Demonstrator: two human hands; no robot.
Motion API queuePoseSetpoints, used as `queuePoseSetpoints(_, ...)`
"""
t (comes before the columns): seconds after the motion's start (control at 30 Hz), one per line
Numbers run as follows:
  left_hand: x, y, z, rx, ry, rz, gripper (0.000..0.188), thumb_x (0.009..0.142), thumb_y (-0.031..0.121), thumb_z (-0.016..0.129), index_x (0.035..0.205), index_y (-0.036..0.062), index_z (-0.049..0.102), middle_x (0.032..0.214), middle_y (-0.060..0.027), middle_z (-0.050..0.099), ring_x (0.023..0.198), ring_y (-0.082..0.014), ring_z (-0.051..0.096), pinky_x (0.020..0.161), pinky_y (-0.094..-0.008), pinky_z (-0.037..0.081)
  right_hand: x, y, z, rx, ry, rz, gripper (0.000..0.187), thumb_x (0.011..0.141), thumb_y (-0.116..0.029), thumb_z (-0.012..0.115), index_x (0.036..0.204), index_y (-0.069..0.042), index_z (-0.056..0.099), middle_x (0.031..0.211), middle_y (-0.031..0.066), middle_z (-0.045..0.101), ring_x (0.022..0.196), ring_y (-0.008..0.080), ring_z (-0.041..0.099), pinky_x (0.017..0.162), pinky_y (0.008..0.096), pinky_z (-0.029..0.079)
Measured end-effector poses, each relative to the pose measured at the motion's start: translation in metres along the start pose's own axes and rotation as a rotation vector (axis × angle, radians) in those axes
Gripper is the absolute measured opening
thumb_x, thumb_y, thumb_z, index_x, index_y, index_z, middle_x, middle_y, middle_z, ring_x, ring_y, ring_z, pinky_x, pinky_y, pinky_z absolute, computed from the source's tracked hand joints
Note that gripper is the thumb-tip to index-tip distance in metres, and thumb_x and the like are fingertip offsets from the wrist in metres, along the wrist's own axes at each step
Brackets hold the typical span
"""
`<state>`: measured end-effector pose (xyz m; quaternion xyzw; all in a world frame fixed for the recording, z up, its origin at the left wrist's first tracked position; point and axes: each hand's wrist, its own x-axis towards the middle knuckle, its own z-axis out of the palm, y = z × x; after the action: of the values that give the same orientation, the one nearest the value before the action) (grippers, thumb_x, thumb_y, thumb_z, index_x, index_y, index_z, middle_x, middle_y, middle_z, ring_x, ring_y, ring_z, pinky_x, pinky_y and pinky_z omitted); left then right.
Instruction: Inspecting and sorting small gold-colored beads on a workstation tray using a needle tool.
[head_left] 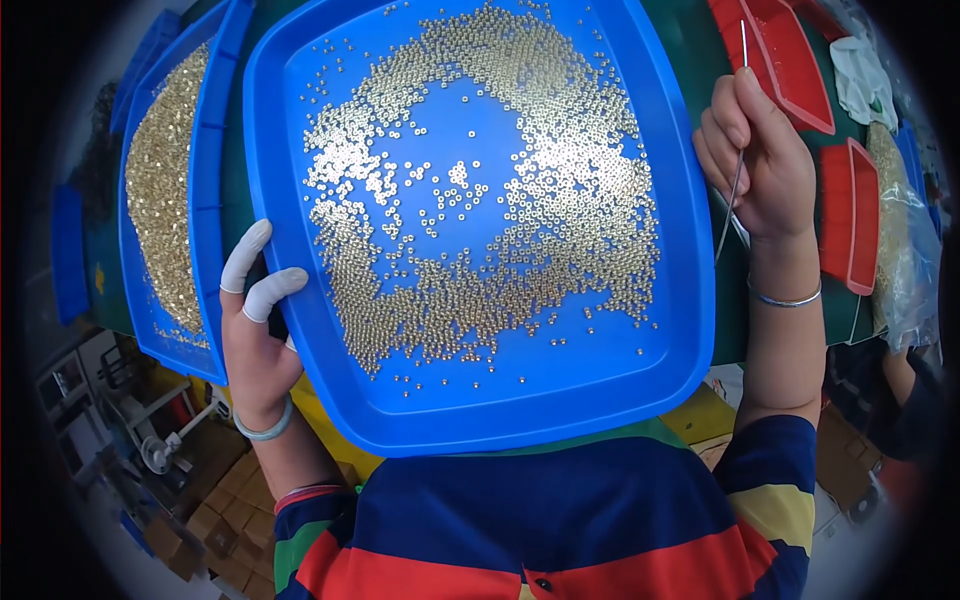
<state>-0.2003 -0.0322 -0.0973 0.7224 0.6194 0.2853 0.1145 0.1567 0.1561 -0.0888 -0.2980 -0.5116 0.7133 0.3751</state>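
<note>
A large blue tray (520,415) fills the middle of the view, its near edge close to my striped shirt. Small brass-coloured ring-like parts (590,190) lie in it in a rough loop, with a few scattered in the centre. My left hand (262,335) grips the tray's left rim; white finger cots cover two of its fingers, and the thumb is mostly hidden at the rim. Beside the right rim, my right hand (758,150) is closed around a thin metal rod (743,45). The rod's upper end points up, while its lower end shows below the fist.
A blue bin (207,200) heaped with brass-coloured pieces (165,190) stands on the left. Two red bins (790,65) (848,215) and a clear plastic bag (905,260) are on the right. Cardboard boxes (225,510) and a fan (158,452) are at lower left.
</note>
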Motion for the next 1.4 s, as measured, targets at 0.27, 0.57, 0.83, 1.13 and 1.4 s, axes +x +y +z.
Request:
queuePoseSetpoints(0.27, 0.002, 0.000, 0.004, -0.023, 0.015, -0.002, 0.031, 0.070, -0.001, 0.070, 0.096, 0.0102, 0.059, 0.133, -0.0187, 0.040, 0.114, -0.0348, 0.050, 0.090, -0.0399, 0.048, 0.002, -0.001, -0.004, -0.018, -0.008, -0.013, 0.042, 0.100, -0.033, 0.031, 0.066, -0.010, 0.042, 0.044, -0.0008, 0.039, 0.035, 0.0049, 0.032, 0.035, 0.0160, 0.028)
queuePoseSetpoints(0.57, 0.001, -0.004, 0.006, -0.027, 0.013, 0.021, 0.032, 0.071, -0.002, 0.069, 0.098, 0.0107, 0.059, 0.133, -0.0175, 0.040, 0.117, -0.0347, 0.048, 0.091, -0.0393, 0.048, 0.001, -0.003, -0.003, -0.064, -0.012, 0.010, 0.041, 0.101, -0.028, 0.025, 0.067, -0.010, 0.038, 0.045, -0.0011, 0.036, 0.036, 0.0061, 0.028, 0.037, 0.0179, 0.027)
queuePoseSetpoints(0.83, -0.002, -0.001, 0.006, -0.053, 0.019, -0.016, 0.031, 0.071, -0.002, 0.069, 0.098, 0.0100, 0.060, 0.134, -0.0174, 0.040, 0.117, -0.0344, 0.048, 0.091, -0.0392, 0.048, 0.001, -0.002, -0.001, -0.085, 0.004, 0.006, 0.041, 0.101, -0.028, 0.025, 0.066, -0.010, 0.038, 0.045, -0.0010, 0.035, 0.035, 0.0061, 0.027, 0.036, 0.0180, 0.027)
queuePoseSetpoints(1.13, -0.002, -0.003, -0.001, -0.054, 0.036, -0.025, 0.031, 0.070, -0.002, 0.070, 0.097, 0.0093, 0.061, 0.132, -0.0177, 0.043, 0.117, -0.0336, 0.048, 0.091, -0.0384, 0.048, 0.000, -0.004, 0.009, -0.078, 0.031, -0.004, 0.042, 0.100, -0.032, 0.030, 0.066, -0.010, 0.042, 0.044, -0.0009, 0.038, 0.035, 0.0046, 0.031, 0.035, 0.0160, 0.028)
queuePoseSetpoints(1.4, -0.010, -0.003, -0.023, 0.057, 0.045, -0.025, 0.031, 0.067, 0.000, 0.071, 0.094, 0.0117, 0.063, 0.128, -0.0145, 0.049, 0.115, -0.0328, 0.050, 0.100, -0.0440, 0.037, -0.008, -0.005, 0.034, -0.102, 0.068, -0.038, 0.040, 0.101, -0.028, 0.026, 0.067, -0.009, 0.038, 0.047, 0.0005, 0.035, 0.036, 0.0069, 0.029, 0.036, 0.0180, 0.028)
